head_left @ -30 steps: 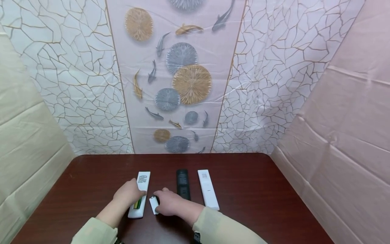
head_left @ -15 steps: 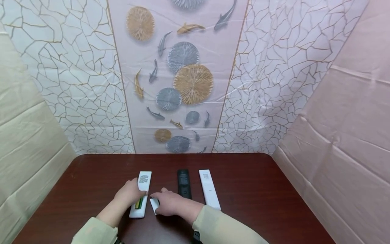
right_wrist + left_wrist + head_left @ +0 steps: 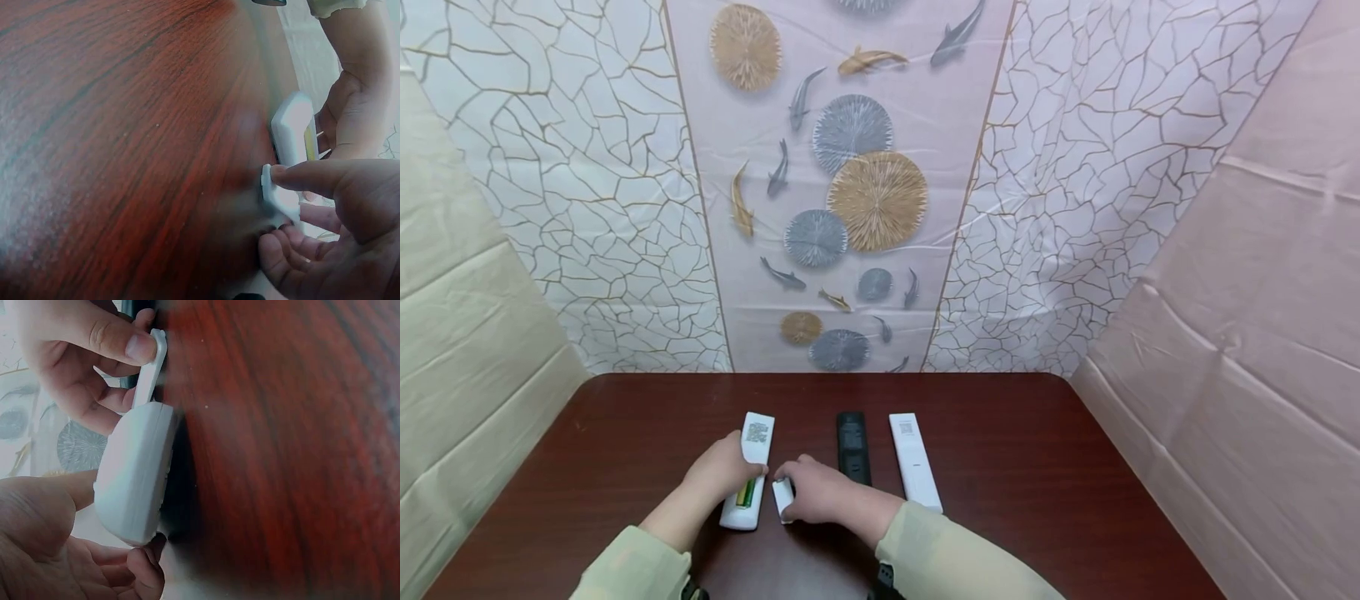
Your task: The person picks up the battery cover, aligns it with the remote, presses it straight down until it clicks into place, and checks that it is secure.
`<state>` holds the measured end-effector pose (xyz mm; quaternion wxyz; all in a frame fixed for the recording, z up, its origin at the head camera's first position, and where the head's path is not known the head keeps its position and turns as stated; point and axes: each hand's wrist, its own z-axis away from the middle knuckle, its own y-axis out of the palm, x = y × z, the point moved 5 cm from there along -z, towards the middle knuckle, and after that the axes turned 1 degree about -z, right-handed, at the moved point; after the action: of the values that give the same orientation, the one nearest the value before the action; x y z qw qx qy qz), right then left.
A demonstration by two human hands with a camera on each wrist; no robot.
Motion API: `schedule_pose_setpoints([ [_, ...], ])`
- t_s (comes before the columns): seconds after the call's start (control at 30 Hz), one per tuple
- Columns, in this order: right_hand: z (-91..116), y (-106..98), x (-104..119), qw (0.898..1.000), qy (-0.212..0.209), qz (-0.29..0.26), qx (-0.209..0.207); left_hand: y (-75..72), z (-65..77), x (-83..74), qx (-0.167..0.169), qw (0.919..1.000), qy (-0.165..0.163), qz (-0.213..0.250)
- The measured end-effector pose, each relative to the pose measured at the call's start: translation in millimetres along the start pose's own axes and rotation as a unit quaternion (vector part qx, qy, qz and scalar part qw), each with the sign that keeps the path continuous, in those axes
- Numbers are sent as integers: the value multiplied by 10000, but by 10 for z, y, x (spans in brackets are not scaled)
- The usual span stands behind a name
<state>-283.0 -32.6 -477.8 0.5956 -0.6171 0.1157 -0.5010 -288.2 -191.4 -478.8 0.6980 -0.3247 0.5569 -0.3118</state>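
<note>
My left hand (image 3: 718, 468) grips a white remote control (image 3: 758, 433) by its sides, its back turned up. Green-and-gold batteries (image 3: 746, 493) show in its open compartment, partly behind the fingers. In the left wrist view, the rounded end of the remote (image 3: 134, 475) stands slightly tilted close over the table. Just to the right, my right hand (image 3: 820, 492) pinches a small white battery cover (image 3: 782, 498) between thumb and fingers. The right wrist view shows the cover (image 3: 279, 199) held on edge beside the remote (image 3: 292, 128), with the thumb on its near end.
A black remote (image 3: 852, 446) lies face down behind the right hand, its near end hidden by the wrist. Another white remote (image 3: 915, 462) lies to its right. The dark red-brown table (image 3: 1037, 500) ends at a patterned cloth backdrop (image 3: 865, 350).
The white remote has rolled a little in the left hand, its back now tipped toward the right hand. The cover stays pinched in nearly the same place. The head view has shifted slightly.
</note>
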Motion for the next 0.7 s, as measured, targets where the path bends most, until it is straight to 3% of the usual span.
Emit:
schedule_pose_setpoints([
  [0.33, -67, -26, -61, 9996, -10, -251, -158, -1, -76, 96, 210, 9979, -161, 596],
  [0.53, -30, -33, -92, 9962, 139, -819, -248, -8, -109, 151, 390, 9899, -424, 1296],
  [0.7, -5, -25, -102, 9925, 129, -1153, -382, 9, -110, 203, 419, 9855, -507, 1564],
])
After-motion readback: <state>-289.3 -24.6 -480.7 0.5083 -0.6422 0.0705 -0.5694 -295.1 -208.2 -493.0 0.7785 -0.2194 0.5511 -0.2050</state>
